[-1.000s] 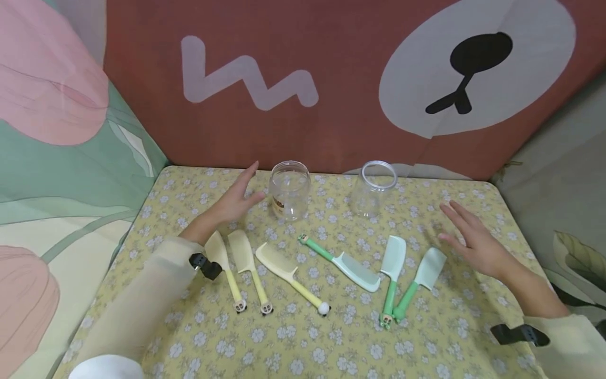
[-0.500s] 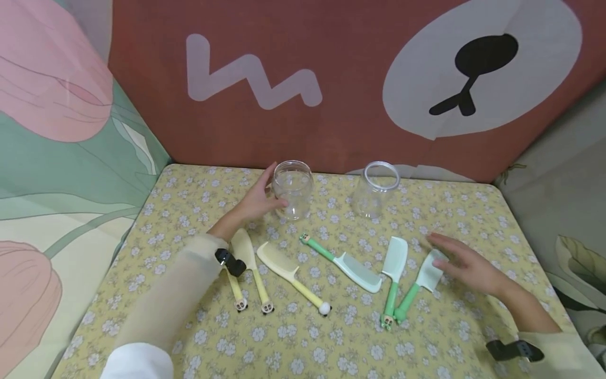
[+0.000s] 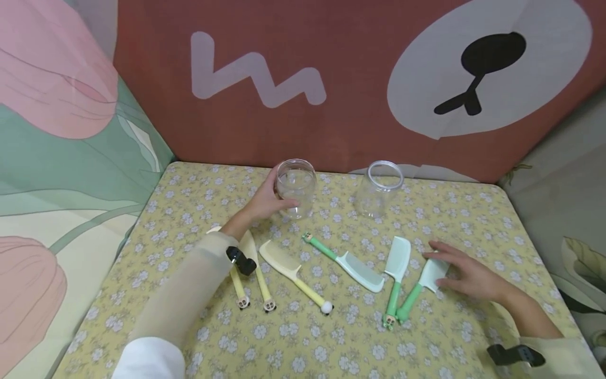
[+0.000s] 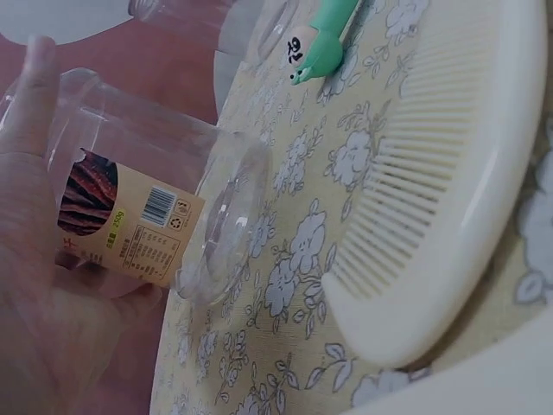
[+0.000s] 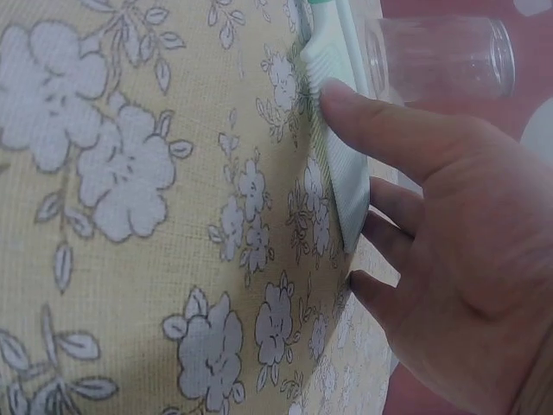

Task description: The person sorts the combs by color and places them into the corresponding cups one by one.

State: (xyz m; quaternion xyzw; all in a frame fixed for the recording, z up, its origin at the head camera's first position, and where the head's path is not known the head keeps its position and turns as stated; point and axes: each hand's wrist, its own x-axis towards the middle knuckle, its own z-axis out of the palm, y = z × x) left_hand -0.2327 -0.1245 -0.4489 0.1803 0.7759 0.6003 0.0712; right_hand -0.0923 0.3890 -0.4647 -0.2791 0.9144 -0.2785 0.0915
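My left hand (image 3: 265,202) grips the near left side of a clear plastic jar (image 3: 299,189), its thumb across the front. A printed label (image 4: 130,216) shows on that jar in the left wrist view. On the right, my right hand (image 3: 473,273) is over a pale green comb (image 3: 434,271) with a green handle, its thumb and fingers at opposite edges of the toothed head. Another green comb (image 3: 399,258) lies just left of it, and a third green comb (image 3: 360,271) lies slanted near the middle. Below my left forearm is a yellow comb (image 3: 281,260).
A second clear jar (image 3: 379,192) stands at the back, right of the first. Two more yellow combs, one a yellow comb (image 3: 262,287), lie partly hidden under my left sleeve. The flowered tablecloth (image 3: 350,347) meets a red-brown printed backdrop (image 3: 236,131).
My left hand has moved right to the left jar and taken hold of it. The right hand has come down and inward onto the rightmost green comb.
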